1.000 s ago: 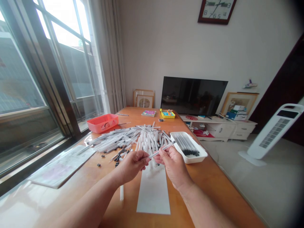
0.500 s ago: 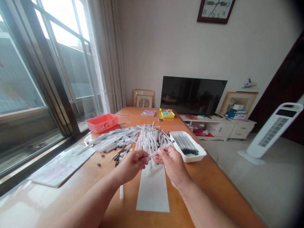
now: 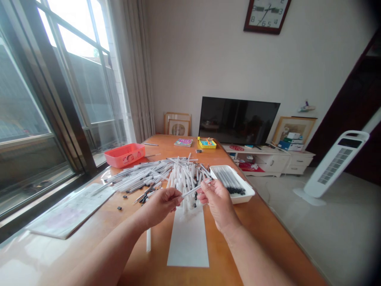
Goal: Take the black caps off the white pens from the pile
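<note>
Both my hands hold one thin white pen above the wooden table. My left hand pinches its near end. My right hand grips the pen farther along, fingers closed round it. Behind the hands lies a large heap of white pens with small black caps scattered at its near edge. A white tray holding several finished pens with dark tips sits just right of my right hand. A white sheet of paper lies under the hands.
A red plastic basket stands at the table's far left by the window. A plastic-covered sheet lies at the left. Small boxes sit at the far end. A television, a low cabinet and a white tower fan stand beyond.
The view has drifted slightly left and down. Both hands stay together on the same pen, working at it with little movement.
</note>
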Available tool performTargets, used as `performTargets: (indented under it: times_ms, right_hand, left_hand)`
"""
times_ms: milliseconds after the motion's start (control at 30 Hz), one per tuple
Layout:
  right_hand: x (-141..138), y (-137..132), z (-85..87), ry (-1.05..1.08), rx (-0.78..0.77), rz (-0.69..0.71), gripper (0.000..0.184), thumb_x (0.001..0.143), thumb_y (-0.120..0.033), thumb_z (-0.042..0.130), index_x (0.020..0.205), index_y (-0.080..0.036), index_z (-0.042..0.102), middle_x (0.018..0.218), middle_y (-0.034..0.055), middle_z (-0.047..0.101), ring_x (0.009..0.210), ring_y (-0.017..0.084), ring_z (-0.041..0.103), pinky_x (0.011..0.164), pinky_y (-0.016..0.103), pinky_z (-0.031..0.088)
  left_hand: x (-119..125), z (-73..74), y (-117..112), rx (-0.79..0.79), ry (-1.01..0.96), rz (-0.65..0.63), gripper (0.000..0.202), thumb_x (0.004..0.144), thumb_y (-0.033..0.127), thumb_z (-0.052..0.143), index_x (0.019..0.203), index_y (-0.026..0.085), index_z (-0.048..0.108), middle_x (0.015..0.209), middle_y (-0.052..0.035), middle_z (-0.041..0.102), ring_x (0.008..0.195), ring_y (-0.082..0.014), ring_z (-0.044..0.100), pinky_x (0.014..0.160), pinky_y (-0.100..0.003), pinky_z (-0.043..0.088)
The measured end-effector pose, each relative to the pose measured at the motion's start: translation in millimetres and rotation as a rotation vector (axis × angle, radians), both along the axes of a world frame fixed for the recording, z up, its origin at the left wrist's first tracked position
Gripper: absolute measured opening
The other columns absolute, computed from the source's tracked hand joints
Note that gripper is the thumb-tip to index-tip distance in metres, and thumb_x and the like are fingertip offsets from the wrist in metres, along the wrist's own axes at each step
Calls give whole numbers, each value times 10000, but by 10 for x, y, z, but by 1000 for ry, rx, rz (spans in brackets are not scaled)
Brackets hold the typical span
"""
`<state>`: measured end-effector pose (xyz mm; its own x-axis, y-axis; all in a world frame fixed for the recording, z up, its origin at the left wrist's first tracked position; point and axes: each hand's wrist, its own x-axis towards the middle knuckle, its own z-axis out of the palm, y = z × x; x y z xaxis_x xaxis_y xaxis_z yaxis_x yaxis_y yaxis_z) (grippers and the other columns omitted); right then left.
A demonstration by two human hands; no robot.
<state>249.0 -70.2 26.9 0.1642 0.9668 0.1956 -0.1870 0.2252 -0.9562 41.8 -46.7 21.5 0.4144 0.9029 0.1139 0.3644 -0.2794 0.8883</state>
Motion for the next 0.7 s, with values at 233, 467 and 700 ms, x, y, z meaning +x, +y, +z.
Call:
performTargets:
  times_ms: [233,467,700]
  right_hand:
    - [190,57,91,59,18,-95,295,815,-473,682,848,-181,649,695,-8,621,545,81,488,502,201,392]
    - [695,283,104,16,84,-519,248,744,-359,694,899,-190,601,783,27,704,637,136,590,583,237,440]
    - [1183,419,-33,-531,-23,-900,212,725,-355,621,862,-196,650,792,60,710,703,224,619,679,319,442]
  left_hand:
    - [1,23,17,13,-32,53,388,830,491,617,1026,161,675,712,-5,588,685,-149,554,658,-270,467]
    - [-43,134,34,63,-95,214,513,815,531,625,1143,137,647,919,-86,694,846,-209,627,758,-319,496]
    - [-93,140,59,160,-41,239,436,826,538,597,1015,157,689,882,-77,715,833,-220,639,749,-321,499]
